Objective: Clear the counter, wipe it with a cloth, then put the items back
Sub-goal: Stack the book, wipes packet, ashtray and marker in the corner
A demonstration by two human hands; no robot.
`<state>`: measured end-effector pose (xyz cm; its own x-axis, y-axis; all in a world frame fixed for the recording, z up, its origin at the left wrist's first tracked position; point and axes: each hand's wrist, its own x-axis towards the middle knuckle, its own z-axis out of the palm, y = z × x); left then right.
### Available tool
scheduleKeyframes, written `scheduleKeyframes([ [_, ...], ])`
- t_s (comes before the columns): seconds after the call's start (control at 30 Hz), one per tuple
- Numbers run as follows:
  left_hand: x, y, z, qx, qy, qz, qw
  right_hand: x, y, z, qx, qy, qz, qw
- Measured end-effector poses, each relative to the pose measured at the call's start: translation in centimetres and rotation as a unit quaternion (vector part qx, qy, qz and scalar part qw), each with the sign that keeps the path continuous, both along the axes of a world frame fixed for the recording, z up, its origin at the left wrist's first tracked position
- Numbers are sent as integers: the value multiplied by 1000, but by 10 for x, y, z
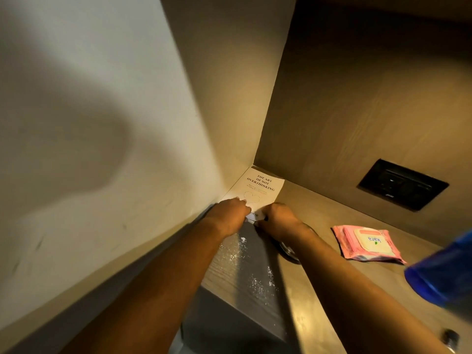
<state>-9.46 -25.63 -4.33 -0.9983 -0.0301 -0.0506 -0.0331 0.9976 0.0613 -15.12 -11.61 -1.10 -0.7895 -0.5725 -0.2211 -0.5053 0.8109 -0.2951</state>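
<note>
Both hands reach into the far corner of the desk [319, 221], where a white paperback book [263, 186] lies flat against the side wall. The left hand [229, 215] rests on the near left part of the cover with its fingers curled down onto it, and the right hand [278, 217] is closed around the book's near edge, so the two seem to grip the book between them; how firmly each finger presses cannot be told. Judging by this, the task sits in its first stage: the book looks about to be lifted away, yet it is not off the surface. A pink pack of wipes [367, 242] lies to the right, well apart from the book, and a blurred blue object [444, 272] sits close to the camera at the right edge. A round metal thing [290, 250] shows partly under the right forearm; what it is cannot be made out. White powdery specks [245, 261] are scattered on the wood between the forearms, which suggests no wiping has been done. No cloth is in view. So clearing has barely begun, and wiping and returning the items all remain.
</note>
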Motion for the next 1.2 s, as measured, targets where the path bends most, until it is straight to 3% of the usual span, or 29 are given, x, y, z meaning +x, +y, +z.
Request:
scheduleKeyframes([
  [0.3,-23,-12,0,-36,33,6,999,-21,-4,-5,13,12,-13,1000],
  [0.43,-22,-10,5,-5,21,8,1000,-31,13,-2,-66,-31,-18,997],
  [0.53,-16,8,11,93,63,30,993,-42,48,5,-150,-39,-96,983],
  [0.6,-11,31,14,166,79,33,982,-50,81,9,-163,26,-185,969],
  [0.7,-11,70,19,216,69,-8,974,-54,128,10,-128,134,-334,924],
  [0.83,-29,119,27,217,69,-36,973,-39,167,-2,-67,102,-485,866],
  [0.93,-52,155,36,234,52,-18,971,-31,182,-14,-110,79,-530,837],
  [1.07,-73,200,37,236,-32,-35,970,-42,201,-18,-160,30,-495,853],
  [1.2,-84,213,29,210,-75,-39,974,-53,212,-15,-211,-11,-505,837],
])
